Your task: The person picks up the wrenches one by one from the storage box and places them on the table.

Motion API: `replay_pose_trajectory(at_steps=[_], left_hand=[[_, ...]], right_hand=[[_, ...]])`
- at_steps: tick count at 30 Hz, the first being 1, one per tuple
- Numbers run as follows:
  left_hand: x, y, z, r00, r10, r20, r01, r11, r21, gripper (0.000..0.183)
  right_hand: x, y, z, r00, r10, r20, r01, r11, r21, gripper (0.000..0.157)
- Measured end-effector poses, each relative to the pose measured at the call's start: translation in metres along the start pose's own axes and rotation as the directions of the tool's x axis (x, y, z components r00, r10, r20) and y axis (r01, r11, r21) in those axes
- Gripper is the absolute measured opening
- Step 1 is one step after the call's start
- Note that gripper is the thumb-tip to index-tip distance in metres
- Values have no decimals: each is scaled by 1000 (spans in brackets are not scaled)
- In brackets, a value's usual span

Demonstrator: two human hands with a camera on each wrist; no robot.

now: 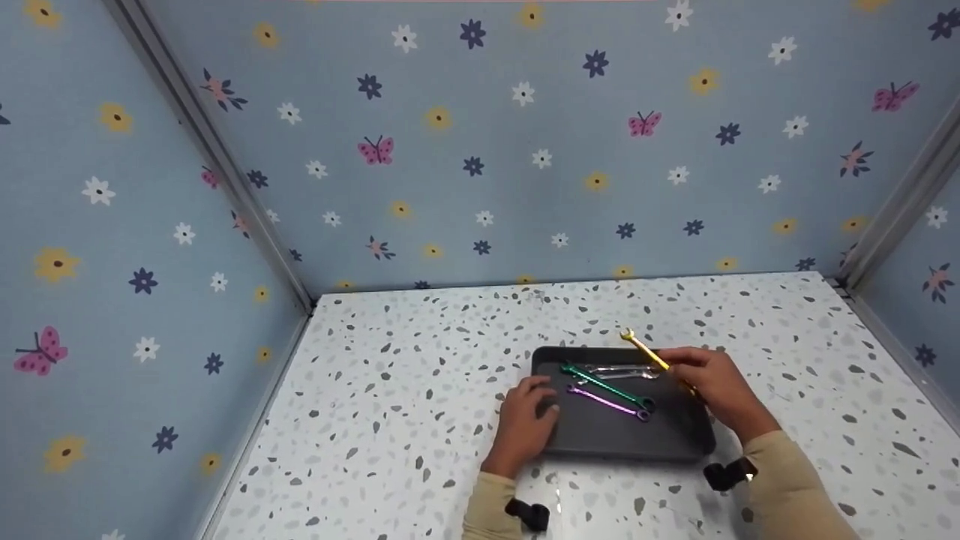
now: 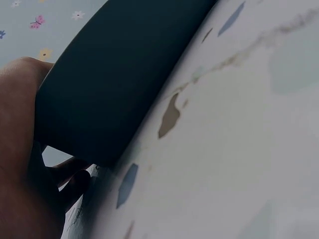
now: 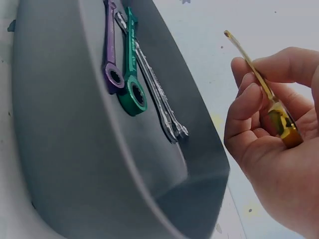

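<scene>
Speckled tabletop [image 1: 390,390] bearing dark tray [image 1: 592,441]. Left hand [image 1: 520,421] resting on its left rim, fingers loose; right hand [image 1: 721,384] gripping yellow wrench [image 1: 651,356] near right end. Green wrench [image 1: 611,387], purple wrench [image 1: 606,402], silver wrenches [image 3: 159,96] lying inside.

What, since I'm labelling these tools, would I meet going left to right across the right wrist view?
Purple wrench, green wrench, lower ends of the silver wrenches, then the right hand holding the gold wrench.
</scene>
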State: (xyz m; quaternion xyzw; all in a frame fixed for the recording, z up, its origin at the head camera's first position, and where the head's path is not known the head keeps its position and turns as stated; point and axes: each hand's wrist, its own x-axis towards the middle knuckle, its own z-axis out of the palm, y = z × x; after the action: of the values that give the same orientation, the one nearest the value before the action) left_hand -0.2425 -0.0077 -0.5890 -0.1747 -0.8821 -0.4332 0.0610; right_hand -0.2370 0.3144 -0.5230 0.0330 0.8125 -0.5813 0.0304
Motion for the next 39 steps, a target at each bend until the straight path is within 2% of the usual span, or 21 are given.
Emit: replay_pose_trajectory(at_steps=[4,7,13,17,21,32,39], left_hand=[[-1,-2,-1,1000,2,-1,-2,1000,14,24],[-1,-2,-1,1000,6,-2,-6,1000,28,24],[-1,-1,0,1000,6,-1,-6,1000,29,24],[-1,-1,-1,1000,-11,13,11,1000,25,25],[-1,0,-1,999,-32,24,31,999,25,25],[-2,1,-1,999,-40,32,40,999,20,27],[-2,-1,-2,1000,0,6,0,1000,20,24]], right_hand=[[-4,0,-1,999,8,-43,-7,999,38,36],[-7,-1,-1,995,40,-89,-29,992,125,39],[-10,1,-8,983,145,-110,-93,921,379,32],[-11,3,-12,975,195,-111,-139,913,383,28],[-14,4,-16,968,221,-117,-162,910,382,30],[-28,7,-28,965,218,-143,-140,897,419,30],[-33,12,-31,967,204,-152,-120,891,437,28]])
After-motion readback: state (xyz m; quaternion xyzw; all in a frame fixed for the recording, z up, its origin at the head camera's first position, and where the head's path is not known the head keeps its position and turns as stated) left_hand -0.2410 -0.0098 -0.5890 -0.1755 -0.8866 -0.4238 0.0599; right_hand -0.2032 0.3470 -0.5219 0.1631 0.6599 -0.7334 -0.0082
